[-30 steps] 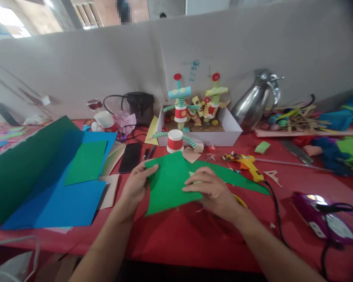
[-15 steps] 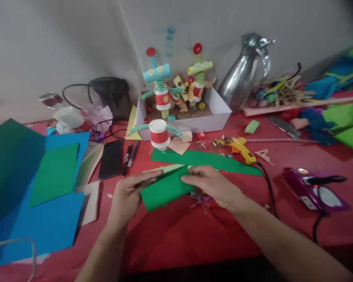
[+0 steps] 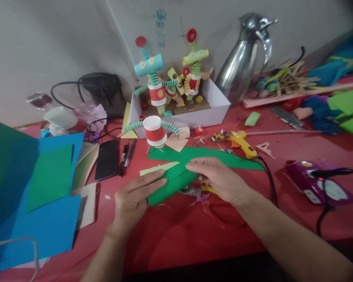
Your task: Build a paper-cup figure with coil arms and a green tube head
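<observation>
A piece of green paper [image 3: 173, 184] is curled into a loose roll between my two hands, above the red-covered table. My left hand [image 3: 135, 197] grips its left end, with fingers laid over the top. At the right end, my right hand [image 3: 220, 178] pinches the paper between thumb and fingers. Just beyond lies a long green paper strip [image 3: 232, 160] and a pale green paper piece [image 3: 155, 168]. A red and white paper cup [image 3: 155, 133] with folded green paper arms stands behind them.
A white box [image 3: 179, 121] holds paper robot figures. To the right are a yellow glue gun [image 3: 241, 144], its black cord, and a purple device [image 3: 314, 182]. A steel jug [image 3: 241, 58] stands behind. Blue card sheets [image 3: 55, 231], a phone [image 3: 106, 159] and pens [image 3: 126, 158] lie left.
The green paper has gone from a folded-over sheet to a tighter roll. My left fingers have moved on top of it. The camera view has shifted slightly.
</observation>
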`<act>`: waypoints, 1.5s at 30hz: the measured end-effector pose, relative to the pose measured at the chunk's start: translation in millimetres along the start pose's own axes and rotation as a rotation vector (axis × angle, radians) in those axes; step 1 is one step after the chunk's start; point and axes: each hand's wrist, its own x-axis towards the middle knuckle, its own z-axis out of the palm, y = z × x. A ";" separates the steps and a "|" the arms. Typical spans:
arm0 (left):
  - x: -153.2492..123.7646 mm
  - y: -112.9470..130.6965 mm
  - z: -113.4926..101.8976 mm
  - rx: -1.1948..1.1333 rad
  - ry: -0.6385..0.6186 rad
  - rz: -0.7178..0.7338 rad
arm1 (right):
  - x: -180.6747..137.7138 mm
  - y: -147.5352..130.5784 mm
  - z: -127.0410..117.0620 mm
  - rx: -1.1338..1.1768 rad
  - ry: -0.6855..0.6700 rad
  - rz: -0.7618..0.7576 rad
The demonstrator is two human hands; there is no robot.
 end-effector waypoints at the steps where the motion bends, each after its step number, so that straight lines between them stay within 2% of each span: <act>1: 0.1 -0.1 1.4 -0.002 0.005 0.000 | 0.0 0.7 0.4 -0.010 -0.017 -0.026; 3: 1.1 -0.5 3.6 -0.006 0.063 -0.117 | 0.1 2.2 0.8 -0.042 0.021 -0.098; 6: 3.4 -2.0 2.6 -0.078 0.318 -0.478 | 0.1 3.1 0.6 -0.134 0.180 -0.239; 8: 4.7 -2.9 -0.2 -0.267 0.417 -0.682 | -0.2 2.5 0.8 -0.175 0.238 -0.296; 9: 5.2 -3.0 -1.3 -0.387 0.401 -0.753 | -0.5 2.1 1.3 -0.184 0.245 -0.311; 12: 6.4 -1.3 -0.7 -0.674 0.235 -0.890 | -2.7 1.8 4.0 -0.205 0.224 -0.346; 14: 7.1 0.7 2.7 -0.764 0.209 -0.918 | -5.7 2.3 6.6 -0.245 0.191 -0.366; 17: 8.8 2.9 6.9 -0.873 0.300 -0.912 | -10.7 2.3 10.6 -0.375 0.159 -0.417; 22: 12.5 3.9 3.8 -1.003 0.390 -0.936 | -14.3 -0.1 15.0 -0.678 0.169 -0.694; 27: 14.6 3.4 1.5 -1.073 0.411 -0.990 | -15.1 -1.0 17.9 -0.809 0.119 -0.941; 32: 14.3 0.7 3.4 -1.110 0.441 -0.974 | -17.2 -2.7 19.8 -0.832 0.149 -1.027; 39: 13.6 -6.4 8.0 -1.071 0.499 -0.912 | -19.3 -0.1 21.2 -0.732 0.204 -0.993; 45: 16.2 -8.2 8.8 -1.146 0.538 -1.000 | -26.3 -1.2 21.2 -0.620 0.258 -1.104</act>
